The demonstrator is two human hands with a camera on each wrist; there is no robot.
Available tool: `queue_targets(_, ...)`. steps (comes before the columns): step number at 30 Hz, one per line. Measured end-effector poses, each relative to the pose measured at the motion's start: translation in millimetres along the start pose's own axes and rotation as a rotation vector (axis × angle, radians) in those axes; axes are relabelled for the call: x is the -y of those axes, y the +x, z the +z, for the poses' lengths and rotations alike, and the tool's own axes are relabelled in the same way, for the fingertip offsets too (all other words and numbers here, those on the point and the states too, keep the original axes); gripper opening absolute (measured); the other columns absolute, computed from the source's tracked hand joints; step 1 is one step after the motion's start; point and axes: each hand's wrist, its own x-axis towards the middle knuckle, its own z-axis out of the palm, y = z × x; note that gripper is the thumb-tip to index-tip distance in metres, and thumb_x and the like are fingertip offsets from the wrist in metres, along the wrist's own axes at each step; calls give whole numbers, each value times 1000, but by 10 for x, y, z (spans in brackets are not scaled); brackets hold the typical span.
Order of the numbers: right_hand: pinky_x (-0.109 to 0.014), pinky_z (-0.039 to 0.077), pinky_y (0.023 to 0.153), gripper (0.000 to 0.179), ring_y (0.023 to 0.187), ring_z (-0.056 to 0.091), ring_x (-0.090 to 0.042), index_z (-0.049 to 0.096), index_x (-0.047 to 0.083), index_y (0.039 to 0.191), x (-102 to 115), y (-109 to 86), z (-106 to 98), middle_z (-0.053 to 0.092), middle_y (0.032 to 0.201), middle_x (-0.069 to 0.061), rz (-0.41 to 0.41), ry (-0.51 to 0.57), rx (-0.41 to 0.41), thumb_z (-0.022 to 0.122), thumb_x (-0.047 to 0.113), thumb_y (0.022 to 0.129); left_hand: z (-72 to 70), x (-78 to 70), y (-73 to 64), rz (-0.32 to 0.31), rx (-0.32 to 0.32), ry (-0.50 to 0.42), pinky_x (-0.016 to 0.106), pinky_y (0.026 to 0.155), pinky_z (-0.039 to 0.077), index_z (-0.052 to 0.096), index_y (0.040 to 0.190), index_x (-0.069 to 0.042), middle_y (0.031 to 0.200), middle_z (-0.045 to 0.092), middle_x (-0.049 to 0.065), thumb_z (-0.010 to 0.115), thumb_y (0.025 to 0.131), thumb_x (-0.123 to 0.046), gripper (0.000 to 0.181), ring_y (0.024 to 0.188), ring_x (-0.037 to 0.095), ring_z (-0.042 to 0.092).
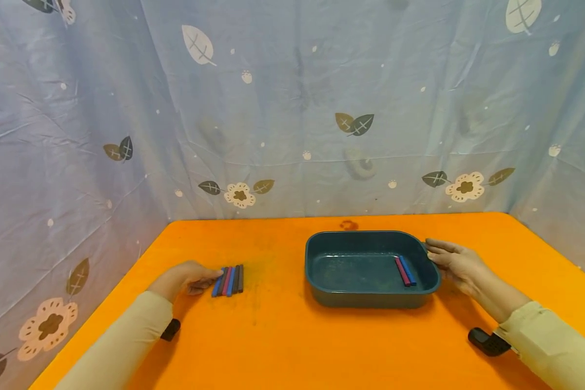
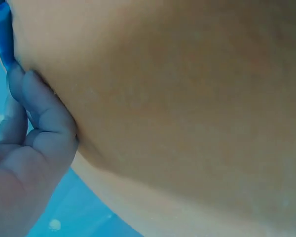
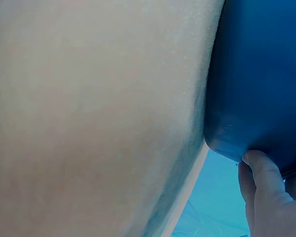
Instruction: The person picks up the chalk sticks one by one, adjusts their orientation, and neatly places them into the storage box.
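Note:
A side-by-side row of several slim, chalk-like sticks (image 1: 236, 279) in blue, dark brown and pinkish red lies on the left of the orange table. At the row's left end my left hand (image 1: 195, 278) pinches a blue stick (image 2: 1, 33) by its far end, thumb and forefinger together, the other fingers curled under. My right hand (image 1: 460, 265) grips the right end of a dark teal dish (image 1: 351, 299), fingers at its outer rim and corner. Inside the dish, near its right end, a pinkish-red stick (image 1: 402, 271) and a blue stick (image 1: 407, 270) lie side by side.
The orange table (image 1: 268, 341) carries a yellowish dusty smear (image 1: 259, 266) beside the row and a reddish smudge (image 1: 349, 225) behind the dish. A blue-grey curtain (image 1: 292, 108) with leaf and flower prints hangs around the back and sides.

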Motion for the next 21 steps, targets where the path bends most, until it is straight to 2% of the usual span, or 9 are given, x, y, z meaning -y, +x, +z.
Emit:
queue_targets(1, -22, 55, 77, 74, 87, 65, -4, 4, -13, 149, 3, -2, -4, 62, 94, 20, 0, -7, 1, 55, 0, 97, 18, -14, 2, -4, -14, 0, 33, 81, 51, 62, 97, 3, 83, 57, 4, 62, 97, -27, 30, 82, 19, 54)
queue_targets(3, -23, 55, 78, 75, 87, 65, -4, 2, -13, 149, 5, -2, -11, 62, 94, 20, 2, -7, 2, 55, -1, 97, 54, -35, 0, -16, -49, 0, 36, 84, 51, 58, 103, 7, 86, 56, 7, 66, 94, -27, 36, 85, 22, 54)
queue_targets(6, -23, 56, 78, 74, 87, 65, -4, 3, -12, 149, 0, -4, -15, 62, 94, 19, 10, 1, -1, 55, -1, 97, 104, -59, 2, -33, -96, 18, 38, 84, 53, 51, 111, 12, 86, 55, 10, 69, 92, -26, 46, 86, 24, 55)
queue_targets(11, -24, 56, 79, 71, 87, 65, -4, 8, -12, 150, -11, -15, -11, 62, 94, 19, 12, 4, -9, 55, -1, 97, 141, -66, 13, -28, -121, 58, 39, 83, 54, 43, 123, 19, 88, 58, 12, 70, 92, -22, 58, 92, 28, 58)
queue_targets(17, -23, 56, 79, 73, 87, 65, -3, 0, -13, 149, 5, -26, 8, 60, 94, 21, 7, -26, -5, 52, -1, 99, 135, -53, 12, -24, -129, 46, 41, 86, 53, 45, 122, 19, 91, 56, 15, 66, 95, -18, 50, 96, 33, 57)
queue_targets(21, -23, 55, 79, 73, 87, 65, -2, -1, -12, 149, 17, -26, 16, 59, 94, 21, 7, -31, -4, 51, -1, 99, 119, -53, -10, -20, -128, 28, 41, 87, 52, 51, 111, 14, 89, 54, 13, 65, 95, -17, 37, 91, 30, 57)
